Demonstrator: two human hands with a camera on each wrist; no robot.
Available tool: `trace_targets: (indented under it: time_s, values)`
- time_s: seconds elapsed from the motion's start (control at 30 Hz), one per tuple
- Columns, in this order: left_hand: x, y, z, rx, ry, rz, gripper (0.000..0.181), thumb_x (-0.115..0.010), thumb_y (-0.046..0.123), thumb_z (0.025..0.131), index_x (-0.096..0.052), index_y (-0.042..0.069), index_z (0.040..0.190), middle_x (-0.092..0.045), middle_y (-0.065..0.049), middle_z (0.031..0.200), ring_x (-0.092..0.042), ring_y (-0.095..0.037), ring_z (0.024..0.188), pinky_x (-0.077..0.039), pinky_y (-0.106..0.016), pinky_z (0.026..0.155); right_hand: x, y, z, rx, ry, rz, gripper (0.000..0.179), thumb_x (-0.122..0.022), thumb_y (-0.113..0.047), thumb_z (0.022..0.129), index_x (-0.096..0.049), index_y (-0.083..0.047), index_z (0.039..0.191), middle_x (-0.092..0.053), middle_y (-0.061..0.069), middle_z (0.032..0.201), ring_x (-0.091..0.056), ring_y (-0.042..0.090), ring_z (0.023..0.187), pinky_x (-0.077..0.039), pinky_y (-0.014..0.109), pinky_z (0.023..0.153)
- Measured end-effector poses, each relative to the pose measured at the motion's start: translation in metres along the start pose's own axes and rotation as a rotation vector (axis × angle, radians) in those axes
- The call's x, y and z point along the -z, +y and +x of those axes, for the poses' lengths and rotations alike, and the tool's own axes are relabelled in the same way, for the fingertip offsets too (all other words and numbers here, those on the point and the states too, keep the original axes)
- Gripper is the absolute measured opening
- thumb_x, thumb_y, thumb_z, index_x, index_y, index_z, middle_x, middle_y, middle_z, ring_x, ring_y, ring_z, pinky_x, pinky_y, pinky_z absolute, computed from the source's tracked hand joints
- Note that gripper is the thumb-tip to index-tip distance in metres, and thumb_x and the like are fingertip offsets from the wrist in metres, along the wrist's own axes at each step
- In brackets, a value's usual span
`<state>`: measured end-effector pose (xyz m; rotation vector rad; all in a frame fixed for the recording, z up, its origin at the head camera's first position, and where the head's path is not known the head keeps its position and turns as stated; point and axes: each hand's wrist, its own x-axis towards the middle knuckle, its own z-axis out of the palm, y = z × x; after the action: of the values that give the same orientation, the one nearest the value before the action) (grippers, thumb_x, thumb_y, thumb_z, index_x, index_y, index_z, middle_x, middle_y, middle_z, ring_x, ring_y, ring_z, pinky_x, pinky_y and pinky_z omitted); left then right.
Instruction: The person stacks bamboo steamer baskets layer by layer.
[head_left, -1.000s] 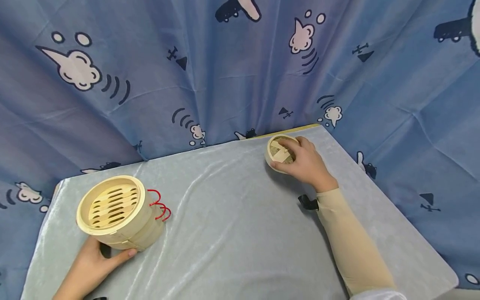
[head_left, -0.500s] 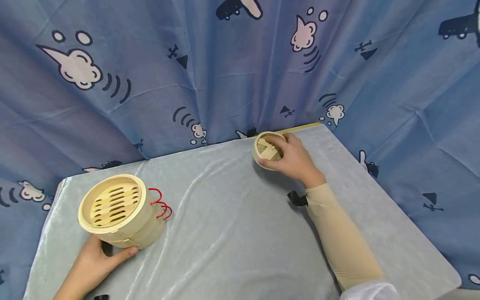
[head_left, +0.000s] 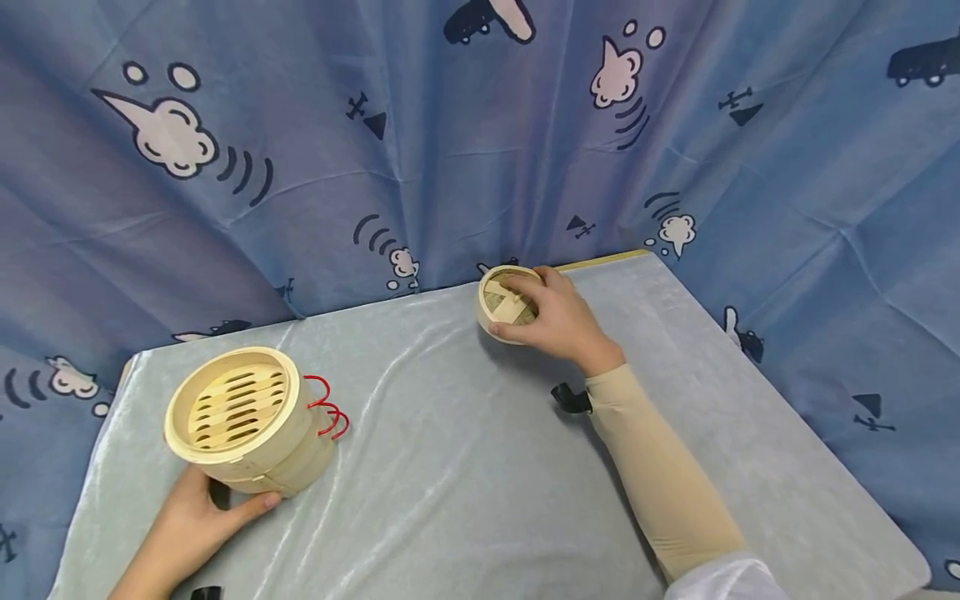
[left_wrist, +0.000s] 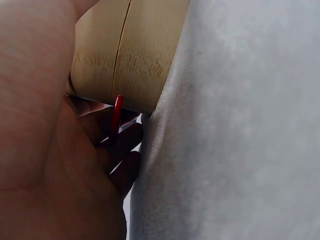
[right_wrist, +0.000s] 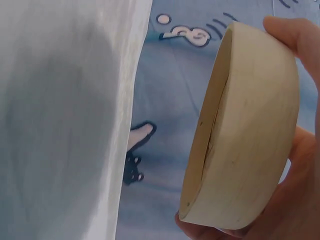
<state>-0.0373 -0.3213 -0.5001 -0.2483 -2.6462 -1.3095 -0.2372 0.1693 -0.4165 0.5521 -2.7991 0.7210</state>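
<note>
A round bamboo steamer [head_left: 258, 462] with a slatted floor stands at the table's left, two red loops [head_left: 327, 412] on its right side. My left hand [head_left: 195, 521] grips its near lower side, thumb in front; in the left wrist view the fingers curl past the red loop [left_wrist: 116, 117]. My right hand [head_left: 555, 321] holds a small round bamboo steamer lid [head_left: 508, 312] by its rim, near the table's back edge. Woven cane and a crossing strip show on the lid's upper face. In the right wrist view the lid [right_wrist: 250, 130] is raised off the cloth, its hollow side towards the table.
A pale grey-blue cloth [head_left: 420, 483] covers the table, with folds running between the two bamboo pieces. Right behind the back edge hangs a blue patterned curtain [head_left: 450, 192]. A black strap end [head_left: 572, 398] sticks out at the right wrist.
My right hand has carried the lid leftward along the back of the table. The left hand and the steamer have stayed in place; the view has shifted slightly.
</note>
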Motion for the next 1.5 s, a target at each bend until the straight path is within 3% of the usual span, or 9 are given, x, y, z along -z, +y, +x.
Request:
trace_targets:
  time_s: [0.43, 0.87, 1.17, 1.33, 1.5]
  values:
    - [0.001, -0.004, 0.004, 0.004, -0.005, 0.027, 0.103, -0.095, 0.017, 0.065, -0.038, 0.032, 0.149, -0.049, 0.01, 0.137, -0.038, 0.001, 0.128, -0.023, -0.006, 0.103, -0.011, -0.039, 0.013, 0.101, -0.029, -0.017, 0.078, -0.068, -0.078, 0.07, -0.057, -0.041, 0.137, -0.044, 0.015, 0.139, -0.042, 0.03, 0.121, -0.044, 0.048, 0.091]
    - [0.001, -0.004, 0.001, 0.0, 0.021, 0.042, 0.102, -0.096, 0.017, 0.064, -0.04, 0.028, 0.148, -0.05, 0.006, 0.135, -0.038, 0.003, 0.127, -0.023, -0.005, 0.102, -0.018, -0.085, 0.019, 0.25, -0.02, -0.041, 0.079, -0.063, -0.082, 0.07, -0.057, -0.042, 0.137, -0.044, 0.013, 0.139, -0.044, 0.027, 0.117, -0.046, 0.045, 0.088]
    - [-0.002, -0.008, -0.001, -0.026, 0.049, 0.06, 0.099, -0.097, 0.014, 0.06, -0.044, 0.02, 0.144, -0.048, 0.018, 0.132, -0.038, 0.006, 0.125, -0.022, -0.004, 0.101, -0.02, -0.119, 0.021, 0.322, -0.036, -0.064, 0.081, -0.057, -0.086, 0.071, -0.055, -0.043, 0.139, -0.045, 0.008, 0.14, -0.045, 0.023, 0.118, -0.044, 0.039, 0.091]
    - [-0.001, -0.007, 0.0, -0.022, 0.044, 0.064, 0.099, -0.097, 0.016, 0.06, -0.045, 0.022, 0.144, -0.049, 0.014, 0.131, -0.039, 0.006, 0.124, -0.023, -0.004, 0.1, -0.019, -0.138, 0.021, 0.356, -0.026, -0.056, 0.08, -0.057, -0.086, 0.07, -0.056, -0.043, 0.138, -0.044, 0.007, 0.141, -0.045, 0.021, 0.117, -0.045, 0.036, 0.088]
    - [-0.001, -0.006, 0.0, -0.017, 0.044, 0.069, 0.097, -0.097, 0.018, 0.061, -0.045, 0.021, 0.143, -0.05, 0.011, 0.131, -0.039, 0.006, 0.124, -0.023, -0.003, 0.1, -0.018, -0.153, 0.021, 0.371, -0.032, -0.038, 0.08, -0.055, -0.087, 0.07, -0.055, -0.046, 0.138, -0.037, 0.009, 0.151, -0.044, 0.023, 0.125, -0.047, 0.039, 0.092]
